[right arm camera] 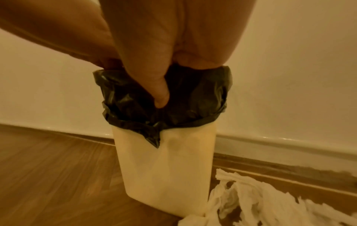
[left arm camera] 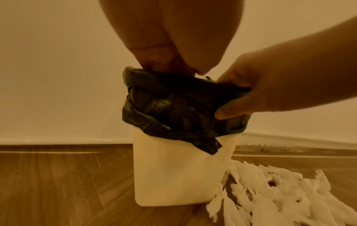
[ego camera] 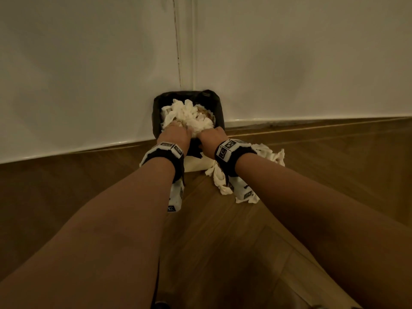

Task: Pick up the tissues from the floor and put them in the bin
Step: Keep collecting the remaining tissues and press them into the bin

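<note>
A cream bin [ego camera: 196,165] with a black liner [ego camera: 157,121] stands against the wall, heaped with white tissues [ego camera: 191,117]. My left hand [ego camera: 176,132] reaches into the near left of the bin; its fingers [left arm camera: 164,61] run straight down behind the liner's rim [left arm camera: 173,107], and their tips are hidden. My right hand [ego camera: 210,137] is at the near right rim. Its thumb [right arm camera: 160,94] presses the outside of the liner [right arm camera: 193,99] while its fingers go over the rim, inside. More torn tissues [ego camera: 274,157] lie on the floor right of the bin [right arm camera: 164,168].
White walls meet in a corner behind the bin, with a pale skirting [ego camera: 312,119] along the wooden floor [ego camera: 223,253]. The floor tissues [left arm camera: 270,198] spread from the bin's base [left arm camera: 183,183] to the right. Bare floor lies left of the bin [left arm camera: 58,183].
</note>
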The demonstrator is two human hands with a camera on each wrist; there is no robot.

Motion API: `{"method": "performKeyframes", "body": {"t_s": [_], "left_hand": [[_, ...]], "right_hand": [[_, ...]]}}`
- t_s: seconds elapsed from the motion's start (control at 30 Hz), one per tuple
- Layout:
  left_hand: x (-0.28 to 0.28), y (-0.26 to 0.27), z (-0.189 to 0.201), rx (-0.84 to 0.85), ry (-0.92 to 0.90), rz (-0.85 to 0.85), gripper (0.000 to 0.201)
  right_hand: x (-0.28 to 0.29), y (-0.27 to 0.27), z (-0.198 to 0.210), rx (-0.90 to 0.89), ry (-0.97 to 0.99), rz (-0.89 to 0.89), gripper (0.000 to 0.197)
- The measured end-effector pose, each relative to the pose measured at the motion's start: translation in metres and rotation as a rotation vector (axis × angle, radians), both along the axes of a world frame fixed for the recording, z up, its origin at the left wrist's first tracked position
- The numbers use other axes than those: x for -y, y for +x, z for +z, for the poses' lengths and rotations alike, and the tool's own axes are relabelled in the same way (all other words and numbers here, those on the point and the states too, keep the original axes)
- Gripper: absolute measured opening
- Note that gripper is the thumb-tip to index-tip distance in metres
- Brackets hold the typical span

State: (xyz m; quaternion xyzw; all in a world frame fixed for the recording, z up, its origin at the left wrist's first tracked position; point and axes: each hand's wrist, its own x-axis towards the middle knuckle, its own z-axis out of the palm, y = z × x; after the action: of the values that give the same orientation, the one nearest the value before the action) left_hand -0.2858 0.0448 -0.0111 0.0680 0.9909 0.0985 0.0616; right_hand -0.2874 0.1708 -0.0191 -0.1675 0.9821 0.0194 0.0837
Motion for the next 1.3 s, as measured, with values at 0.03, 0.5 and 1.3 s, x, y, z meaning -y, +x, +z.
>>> {"method": "performKeyframes", "body": {"t_s": [0.03,0.5,1.3], "left_hand": [[-0.001,0.002,0.0,-0.023,-0.039,-0.014,0.036],[-0.018,0.01,0.012,-0.299,0.102,0.064,0.023],[-0.123,0.089,-0.113,0.228,0.056,-0.237,0.024]], "right_hand": [[0.001,-0.001,0.0,0.006,0.003,-0.013,0.025],[-0.033,0.03,-0.001,-0.243,-0.225,0.087,0.038],[-0.191,0.139,-0.101,-0.004,-0.539,-0.84,0.026]]}}
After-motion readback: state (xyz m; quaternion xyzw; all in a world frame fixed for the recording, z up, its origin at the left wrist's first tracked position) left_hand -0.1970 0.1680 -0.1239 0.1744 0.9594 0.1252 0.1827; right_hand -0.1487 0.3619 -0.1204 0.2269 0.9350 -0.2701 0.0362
